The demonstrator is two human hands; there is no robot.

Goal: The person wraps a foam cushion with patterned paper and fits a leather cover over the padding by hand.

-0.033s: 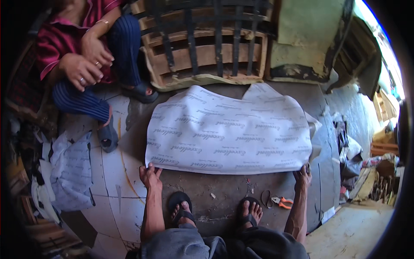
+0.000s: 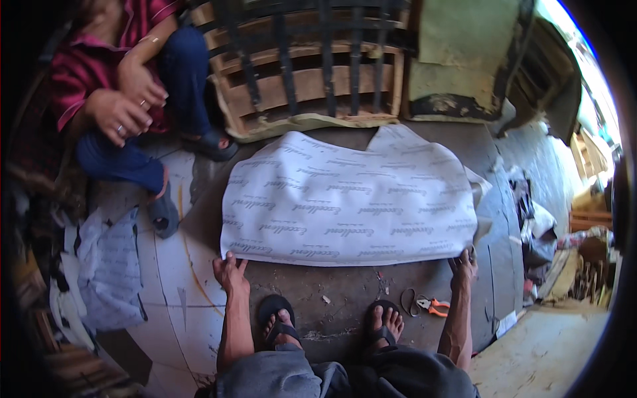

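A large white sheet (image 2: 348, 202) with repeated grey lettering lies spread over the floor in front of me, its middle puffed up a little. My left hand (image 2: 230, 272) grips the sheet's near left corner. My right hand (image 2: 463, 264) pinches its near right corner. Both arms reach down past my knees. My feet in dark sandals (image 2: 277, 322) rest on the bare floor just behind the sheet's near edge.
Orange-handled pliers (image 2: 431, 306) lie by my right foot. A wooden frame with black metal bars (image 2: 312, 79) stands beyond the sheet. A seated person in a red shirt (image 2: 113, 86) is at the far left. Scrap sheets (image 2: 109, 265) pile up on the left, with clutter at the right.
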